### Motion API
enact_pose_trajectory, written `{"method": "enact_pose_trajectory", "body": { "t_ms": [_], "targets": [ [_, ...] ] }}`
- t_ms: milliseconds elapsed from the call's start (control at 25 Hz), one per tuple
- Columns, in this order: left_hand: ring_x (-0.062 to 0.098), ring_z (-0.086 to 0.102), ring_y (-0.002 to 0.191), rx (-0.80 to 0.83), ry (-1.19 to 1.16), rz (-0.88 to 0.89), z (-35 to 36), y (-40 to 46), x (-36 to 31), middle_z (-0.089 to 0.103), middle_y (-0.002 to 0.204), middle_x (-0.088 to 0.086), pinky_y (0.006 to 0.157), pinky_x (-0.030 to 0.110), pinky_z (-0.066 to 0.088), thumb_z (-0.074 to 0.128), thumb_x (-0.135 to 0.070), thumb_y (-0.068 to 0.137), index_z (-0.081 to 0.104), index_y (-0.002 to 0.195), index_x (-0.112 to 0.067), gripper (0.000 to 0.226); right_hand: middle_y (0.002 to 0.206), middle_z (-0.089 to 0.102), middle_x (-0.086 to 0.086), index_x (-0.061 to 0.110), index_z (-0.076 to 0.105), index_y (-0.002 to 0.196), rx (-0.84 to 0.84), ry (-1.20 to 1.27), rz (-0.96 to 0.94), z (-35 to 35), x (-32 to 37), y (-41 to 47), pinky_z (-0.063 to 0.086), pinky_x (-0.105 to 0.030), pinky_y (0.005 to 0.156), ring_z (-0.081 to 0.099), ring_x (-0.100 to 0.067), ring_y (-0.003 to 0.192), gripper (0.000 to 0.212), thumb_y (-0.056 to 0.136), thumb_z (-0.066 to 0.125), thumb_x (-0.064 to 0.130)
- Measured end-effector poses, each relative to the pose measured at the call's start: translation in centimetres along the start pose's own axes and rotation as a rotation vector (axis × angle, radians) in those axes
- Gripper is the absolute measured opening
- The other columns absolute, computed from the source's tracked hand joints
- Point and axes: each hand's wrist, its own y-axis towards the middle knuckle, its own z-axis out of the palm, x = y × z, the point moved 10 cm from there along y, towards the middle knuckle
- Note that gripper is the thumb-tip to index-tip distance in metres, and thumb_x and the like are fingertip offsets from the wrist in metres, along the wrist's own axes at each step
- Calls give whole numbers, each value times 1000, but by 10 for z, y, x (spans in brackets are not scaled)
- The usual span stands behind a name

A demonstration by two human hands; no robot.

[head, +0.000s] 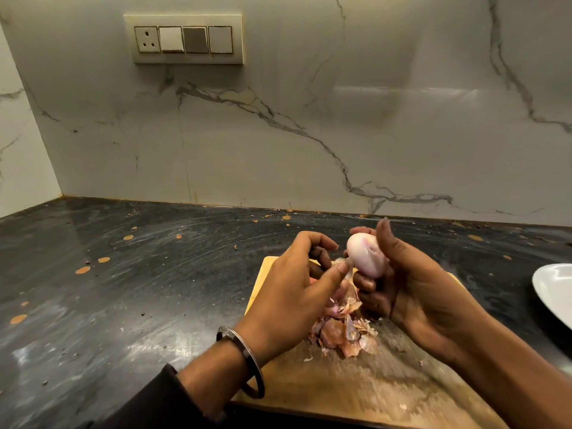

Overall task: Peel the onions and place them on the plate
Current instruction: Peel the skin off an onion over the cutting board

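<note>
My right hand [411, 292] holds a pale pink, mostly peeled onion [365, 252] above the wooden cutting board [356, 388], fingers curled round it. My left hand [294, 292], with a metal bangle on the wrist, pinches a thin strip of onion skin [345, 265] still attached at the onion's lower left. A heap of loose onion skins [343, 329] lies on the board below both hands. The white plate [554, 292] shows partly at the right edge, with nothing visible on the part in view.
The dark stone counter [139, 289] carries small orange spots and crumbs. A marble backsplash rises behind, with a switch panel [184, 40] high on the wall. The left wall closes the corner.
</note>
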Motion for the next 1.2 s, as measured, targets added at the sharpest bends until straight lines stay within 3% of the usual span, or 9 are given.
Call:
{"method": "enact_pose_trajectory", "body": {
  "t_ms": [120,240,320,480,640,800,880,1000,1200],
  "targets": [
    [18,73,78,41,-46,-24,2,0,3,69,97,4,66,41,61,64,-26,92,59,108,-20,19,79,66,-5,22,70,112,0,-119,-53,3,3,-3,47,-20,47,55,-11,58,37,76,74,28],
    [7,71,69,-35,21,29,-6,1,-2,72,87,-3,59,22,56,65,-21,92,66,102,-20,10,78,70,-2,28,68,119,27,-227,-103,8,7,-5,49,-19,49,63,-9,59,35,84,69,27],
    [2,69,67,-85,131,50,-11,0,-4,71,84,-9,58,19,53,64,-23,93,69,100,-23,9,87,70,-2,33,61,125,-12,-442,-192,7,11,-7,49,-17,50,66,-8,61,39,87,66,35],
    [7,64,73,-101,357,106,-12,-1,-10,69,87,-10,69,35,55,62,-23,94,74,100,-25,13,86,68,2,28,56,122,-34,-719,-357,14,19,-12,48,-15,52,67,-7,65,37,87,61,40],
    [7,61,80,-125,403,136,-15,-1,-16,66,88,-11,71,35,53,59,-22,95,73,100,-22,15,86,68,12,29,56,124,14,-689,-366,18,17,-11,51,-17,55,67,-6,70,38,88,59,41],
    [5,56,84,-119,433,70,-14,0,-7,60,89,-13,73,28,47,51,-25,100,68,101,-25,17,99,69,5,31,57,125,-4,-551,-323,11,16,-9,53,-18,56,70,-9,75,48,79,70,39],
    [7,54,82,-120,448,49,-15,1,-4,58,86,-11,74,31,46,47,-29,102,66,95,-23,21,103,71,4,29,56,124,-55,-584,-320,5,18,-8,52,-17,55,71,-10,77,59,70,78,37],
    [8,54,80,-95,462,37,-13,1,-3,58,85,-8,75,37,47,47,-32,101,66,90,-24,23,101,73,-2,24,64,116,-87,-614,-335,1,20,-8,51,-15,56,72,-11,76,57,63,85,30],
    [0,61,79,-56,376,24,-9,0,-2,66,86,-15,67,16,47,63,-22,94,67,97,-27,8,101,74,1,34,61,122,-100,-574,-297,-6,19,-6,57,-28,56,74,-19,80,65,64,86,20]
  ]
}}
